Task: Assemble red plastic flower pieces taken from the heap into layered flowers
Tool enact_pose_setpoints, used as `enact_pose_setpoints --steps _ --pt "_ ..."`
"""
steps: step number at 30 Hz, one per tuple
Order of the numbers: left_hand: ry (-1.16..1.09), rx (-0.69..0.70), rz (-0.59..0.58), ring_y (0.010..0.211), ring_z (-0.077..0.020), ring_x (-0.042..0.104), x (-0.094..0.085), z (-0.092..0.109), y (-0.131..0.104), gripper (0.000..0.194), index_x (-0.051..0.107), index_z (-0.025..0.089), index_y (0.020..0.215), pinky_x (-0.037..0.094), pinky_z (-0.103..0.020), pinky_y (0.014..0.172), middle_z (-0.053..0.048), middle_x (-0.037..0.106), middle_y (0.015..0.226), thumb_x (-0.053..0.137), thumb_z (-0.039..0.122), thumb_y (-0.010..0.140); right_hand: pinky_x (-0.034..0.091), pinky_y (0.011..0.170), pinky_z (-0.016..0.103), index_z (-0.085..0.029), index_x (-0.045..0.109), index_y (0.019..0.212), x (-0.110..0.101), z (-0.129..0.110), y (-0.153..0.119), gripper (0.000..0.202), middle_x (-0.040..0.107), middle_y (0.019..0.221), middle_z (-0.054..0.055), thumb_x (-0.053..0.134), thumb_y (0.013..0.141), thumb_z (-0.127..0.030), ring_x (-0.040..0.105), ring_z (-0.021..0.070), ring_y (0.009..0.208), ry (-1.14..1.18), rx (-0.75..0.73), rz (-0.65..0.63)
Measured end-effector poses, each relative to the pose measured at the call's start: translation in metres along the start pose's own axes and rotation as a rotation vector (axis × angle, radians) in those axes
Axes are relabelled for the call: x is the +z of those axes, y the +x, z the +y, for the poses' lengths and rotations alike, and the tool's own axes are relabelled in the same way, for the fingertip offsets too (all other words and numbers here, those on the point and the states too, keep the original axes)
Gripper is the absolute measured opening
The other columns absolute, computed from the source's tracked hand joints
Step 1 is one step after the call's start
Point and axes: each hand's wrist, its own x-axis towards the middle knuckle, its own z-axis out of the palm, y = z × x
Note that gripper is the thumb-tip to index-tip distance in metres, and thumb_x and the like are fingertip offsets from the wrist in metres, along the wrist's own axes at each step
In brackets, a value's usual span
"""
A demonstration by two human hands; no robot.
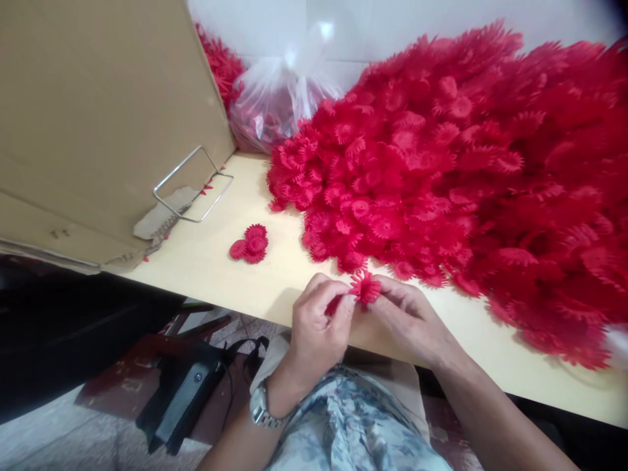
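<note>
Between my two hands, just over the table's front edge, is a red artificial flower with narrow fringed petals. My left hand, a watch on its wrist, pinches the flower's left side between thumb and forefinger. On the other side, my right hand grips it with closed fingertips. Part of another red piece shows under my left fingers, too covered to make out. A small cluster of red flower pieces lies on the table to the left of my hands. Beyond them spreads a big heap of red flower pieces.
A large cardboard box stands at the left, its lower edge torn. Against it leans a bent metal wire frame. A tied clear plastic bag sits at the back by the wall. The pale tabletop ends close to my lap.
</note>
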Motion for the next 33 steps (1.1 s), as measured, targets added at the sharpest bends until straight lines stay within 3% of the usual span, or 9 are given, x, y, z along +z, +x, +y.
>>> enact_pose_setpoints --steps 6,10,15,22,27,31,33 --pt "-0.043 -0.115 0.007 0.066 -0.0096 0.047 0.001 -0.003 0.000 0.018 0.045 0.018 0.065 0.038 -0.021 0.061 0.003 0.046 0.068 0.048 0.010 0.081 0.035 0.056 0.021 -0.017 0.056 0.071 0.003 -0.004 -0.001 0.020 0.050 0.065 -0.002 0.054 0.083 -0.032 0.045 0.0102 0.061 -0.024 0.015 0.008" --pt "-0.048 -0.118 -0.018 0.064 -0.0088 0.044 0.000 -0.002 0.000 0.019 0.043 0.018 0.064 0.036 -0.020 0.059 0.004 0.043 0.067 0.048 0.009 0.079 0.041 0.070 0.023 -0.019 0.063 0.076 -0.004 0.004 0.000 0.009 0.059 0.072 -0.002 0.056 0.081 -0.022 0.054 0.0120 0.072 0.072 -0.025 -0.014" --pt "-0.113 -0.103 -0.019 0.058 -0.0075 0.041 0.000 0.000 0.001 0.020 0.043 0.018 0.062 0.033 -0.020 0.053 0.004 0.043 0.066 0.049 0.007 0.077 0.044 0.075 0.028 -0.019 0.066 0.082 -0.008 0.011 0.001 0.027 0.063 0.074 0.002 0.049 0.089 -0.039 0.058 0.0151 0.074 0.153 -0.047 -0.065" --pt "-0.144 -0.107 -0.102 0.063 -0.0091 0.042 -0.008 -0.001 -0.001 0.017 0.047 0.018 0.066 0.034 -0.022 0.057 0.003 0.044 0.068 0.048 0.007 0.079 0.042 0.058 0.019 -0.017 0.063 0.073 0.003 0.007 -0.001 0.015 0.060 0.067 -0.002 0.067 0.078 -0.031 0.052 0.0085 0.061 0.095 -0.047 0.145" --pt "-0.201 -0.133 -0.015 0.059 -0.0092 0.038 -0.021 0.003 -0.001 0.016 0.049 0.018 0.071 0.032 -0.023 0.054 0.004 0.041 0.068 0.046 0.015 0.086 0.036 0.050 0.019 -0.016 0.059 0.067 0.006 0.009 -0.003 0.023 0.055 0.059 -0.002 0.069 0.075 -0.035 0.046 0.0079 0.054 0.020 -0.033 0.233" --pt "-0.115 -0.075 -0.131 0.069 -0.0107 0.047 -0.023 0.009 0.002 0.002 0.055 0.019 0.080 0.038 -0.023 0.063 0.001 0.048 0.077 0.055 0.020 0.083 0.031 0.049 0.020 -0.016 0.052 0.062 0.007 0.009 -0.003 0.029 0.048 0.056 -0.004 0.068 0.075 -0.037 0.040 0.0076 0.053 -0.014 -0.042 0.200" --pt "-0.098 -0.076 -0.216 0.074 -0.0120 0.050 -0.021 0.010 0.005 0.009 0.058 0.019 0.089 0.040 -0.024 0.066 0.000 0.052 0.083 0.059 0.019 0.080 0.032 0.051 0.021 -0.017 0.050 0.061 0.006 0.008 -0.003 0.031 0.049 0.058 -0.004 0.067 0.076 -0.038 0.040 0.0077 0.055 0.018 -0.041 0.142"
